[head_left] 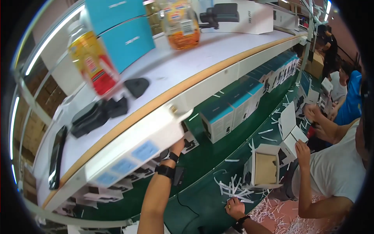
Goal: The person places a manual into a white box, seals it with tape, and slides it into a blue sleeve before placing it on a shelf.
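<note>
Reaching under the shelf (163, 128), your left hand (177, 147) touches a boxed item (189, 141), grip hidden; your right hand (235, 207), fingers curled, rests on paper strips (233, 187) on the green desk (202, 156).

I see a green bench (202, 163) carrying a row of teal-and-white boxes (233, 113), an open white box (265, 168) and scattered white paper strips (233, 187). Above it, a white shelf (218, 50) holds two bottles (93, 64), teal boxes (128, 39) and black devices (93, 115).

Bare forearms, black wristband on each
</note>
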Motion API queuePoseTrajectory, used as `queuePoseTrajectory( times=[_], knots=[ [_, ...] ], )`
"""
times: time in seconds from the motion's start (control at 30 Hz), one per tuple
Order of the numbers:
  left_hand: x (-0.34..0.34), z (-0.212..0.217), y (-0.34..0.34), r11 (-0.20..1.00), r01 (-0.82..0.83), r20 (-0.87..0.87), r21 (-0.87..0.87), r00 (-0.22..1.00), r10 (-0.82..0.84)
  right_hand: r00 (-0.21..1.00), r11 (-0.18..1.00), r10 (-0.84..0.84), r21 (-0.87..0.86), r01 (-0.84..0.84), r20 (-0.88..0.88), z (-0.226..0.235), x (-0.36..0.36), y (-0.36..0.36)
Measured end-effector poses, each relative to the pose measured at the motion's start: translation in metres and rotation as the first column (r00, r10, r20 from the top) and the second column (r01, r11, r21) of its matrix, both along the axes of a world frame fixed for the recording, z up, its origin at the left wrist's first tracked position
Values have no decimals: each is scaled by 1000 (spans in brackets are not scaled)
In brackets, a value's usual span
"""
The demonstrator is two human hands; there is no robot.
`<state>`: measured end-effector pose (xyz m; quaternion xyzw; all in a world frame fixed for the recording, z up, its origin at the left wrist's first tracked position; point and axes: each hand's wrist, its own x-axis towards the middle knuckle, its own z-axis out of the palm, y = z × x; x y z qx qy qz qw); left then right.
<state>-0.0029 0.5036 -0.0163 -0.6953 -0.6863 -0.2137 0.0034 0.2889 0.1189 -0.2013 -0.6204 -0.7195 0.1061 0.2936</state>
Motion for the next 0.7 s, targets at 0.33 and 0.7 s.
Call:
queuePoseTrajectory(
  times=[0.33,0.7],
  knots=[
    [-82,86,-383,831,554,-199,-45,810,-551,752,926,29,-266,-268,-659,31,-14,-50],
    [-201,-112,-594,859,-510,145,-34,848,509,675,947,77,-158,-279,-733,145,-91,-36]
  ],
)
